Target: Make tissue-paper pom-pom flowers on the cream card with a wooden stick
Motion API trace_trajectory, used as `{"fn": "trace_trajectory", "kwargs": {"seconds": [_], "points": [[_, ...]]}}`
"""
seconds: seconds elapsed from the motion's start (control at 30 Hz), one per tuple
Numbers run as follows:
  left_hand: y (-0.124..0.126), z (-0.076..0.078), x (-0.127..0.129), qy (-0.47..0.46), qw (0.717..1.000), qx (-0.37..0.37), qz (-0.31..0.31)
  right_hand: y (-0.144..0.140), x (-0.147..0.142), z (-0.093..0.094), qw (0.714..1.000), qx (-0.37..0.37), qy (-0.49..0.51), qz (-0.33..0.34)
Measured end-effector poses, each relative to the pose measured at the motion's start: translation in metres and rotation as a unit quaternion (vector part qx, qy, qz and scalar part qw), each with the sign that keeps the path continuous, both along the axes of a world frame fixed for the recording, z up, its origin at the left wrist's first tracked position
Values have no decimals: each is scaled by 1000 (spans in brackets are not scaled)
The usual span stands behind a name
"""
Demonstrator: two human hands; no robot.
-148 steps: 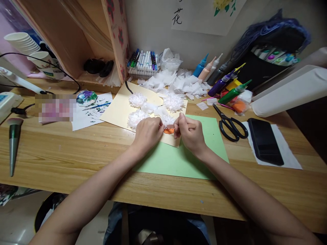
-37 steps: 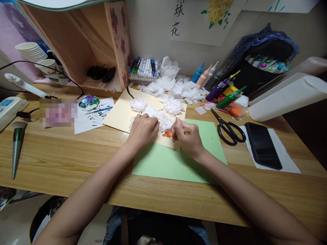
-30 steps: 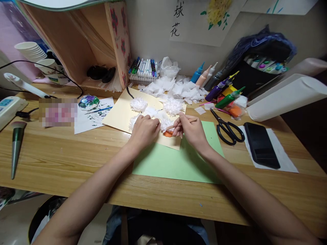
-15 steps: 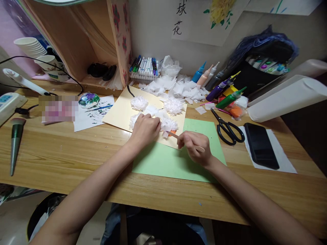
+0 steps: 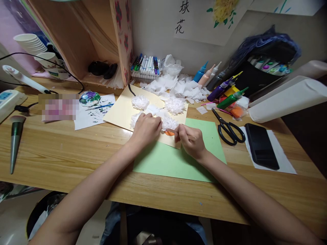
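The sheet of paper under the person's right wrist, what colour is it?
Light green, plain with no pattern, seen in the head view. It lies partly beneath a pale yellow sheet.

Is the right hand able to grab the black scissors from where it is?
Probably yes. The scissors lie on bare table just beside the right hand, with nothing between them, but that hand already pinches a thin stick, so it would likely need to put that down.

White tissue flowers (image 5: 174, 104), cream card (image 5: 120, 110), pale green sheet (image 5: 176, 163), orange scrap (image 5: 169, 133), black scissors (image 5: 228, 127), black phone (image 5: 261, 145), wood-grain desk (image 5: 63, 153), blue, purple, green and yellow paint bottles (image 5: 224, 92), red-flowered panel (image 5: 122, 37).
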State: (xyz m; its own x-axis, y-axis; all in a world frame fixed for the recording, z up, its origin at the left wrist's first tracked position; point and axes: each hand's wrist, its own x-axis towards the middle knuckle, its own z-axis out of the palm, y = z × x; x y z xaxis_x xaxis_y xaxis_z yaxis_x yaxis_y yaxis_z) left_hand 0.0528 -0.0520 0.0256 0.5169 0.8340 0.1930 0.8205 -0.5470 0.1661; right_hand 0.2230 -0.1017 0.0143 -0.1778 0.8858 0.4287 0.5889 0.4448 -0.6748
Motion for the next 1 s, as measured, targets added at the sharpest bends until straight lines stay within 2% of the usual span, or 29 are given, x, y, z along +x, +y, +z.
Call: {"fn": "trace_trajectory", "kwargs": {"seconds": [0.13,0.23,0.4,0.57,0.67,0.77,0.87,0.93,1.0], "points": [[-1,2,0,0,1000,-7,-2,7,-9,7,986,-108,112,-59],[-3,4,-1,-5,1000,-19,-14,11,-11,11,966,-167,186,-66],[-7,5,-1,-1,1000,-11,-24,7,-4,6,943,-202,259,-52],[-8,-2,4,-8,1000,15,11,-4,1,-2,944,-205,258,-24],[-7,-6,5,-25,999,19,36,-9,4,-5,966,-170,195,-11],[-6,-7,5,-35,998,22,44,-11,7,-8,997,-60,35,34],[-6,-7,6,-35,998,21,42,-11,10,-10,989,75,-100,78],[-6,-7,7,-35,998,21,44,-11,11,-11,979,127,-129,90],[-6,-7,7,-34,998,23,48,-11,12,-11,976,149,-129,96]]}}
